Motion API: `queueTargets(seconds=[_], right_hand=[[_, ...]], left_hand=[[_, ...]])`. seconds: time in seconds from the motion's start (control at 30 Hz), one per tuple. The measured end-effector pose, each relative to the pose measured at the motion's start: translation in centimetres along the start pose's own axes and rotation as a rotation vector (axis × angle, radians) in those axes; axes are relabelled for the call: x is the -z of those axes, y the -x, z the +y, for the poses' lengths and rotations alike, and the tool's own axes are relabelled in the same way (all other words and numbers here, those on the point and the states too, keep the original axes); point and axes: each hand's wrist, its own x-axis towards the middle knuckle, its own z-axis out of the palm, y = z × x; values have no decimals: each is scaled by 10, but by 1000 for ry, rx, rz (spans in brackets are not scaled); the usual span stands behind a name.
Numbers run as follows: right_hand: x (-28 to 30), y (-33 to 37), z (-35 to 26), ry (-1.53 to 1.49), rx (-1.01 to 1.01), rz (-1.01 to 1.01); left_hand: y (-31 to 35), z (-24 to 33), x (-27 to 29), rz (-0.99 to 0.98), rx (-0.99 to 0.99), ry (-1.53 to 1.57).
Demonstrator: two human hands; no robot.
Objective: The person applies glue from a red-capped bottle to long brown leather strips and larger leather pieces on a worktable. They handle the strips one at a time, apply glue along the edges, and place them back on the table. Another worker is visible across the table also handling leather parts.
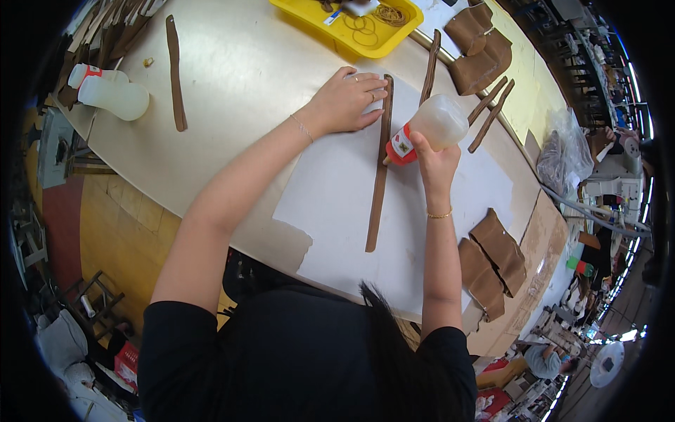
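A long narrow brown leather strip (377, 200) lies lengthwise on a white sheet (323, 183) in front of me. My left hand (348, 103) rests flat beside its far end, fingers stretched out and fingertips at the strip's left edge. My right hand (437, 160) is wrapped round a translucent squeeze bottle (443, 119) with a red collar and a small nozzle. The bottle is tipped over, its nozzle at the strip, around the middle of its length. Whether anything comes out of the nozzle is too small to tell.
A yellow tray (383, 50) holds rubber bands at the far edge. Brown leather pieces (485, 56) lie far right, others (492, 260) near right. More strips (176, 74) lie about. Two pale bottles (116, 97) lie left. A clear plastic bag (564, 155) sits at the right edge.
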Motion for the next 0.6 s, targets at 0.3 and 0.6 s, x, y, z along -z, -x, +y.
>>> queueTargets(seconds=[0.3, 0.6], right_hand=[[5, 26, -6, -26, -42, -11], [13, 51, -11, -12, -56, -73]], left_hand=[[1, 0, -1, -1, -11, -20], [1, -1, -2, -1, -31, -45]])
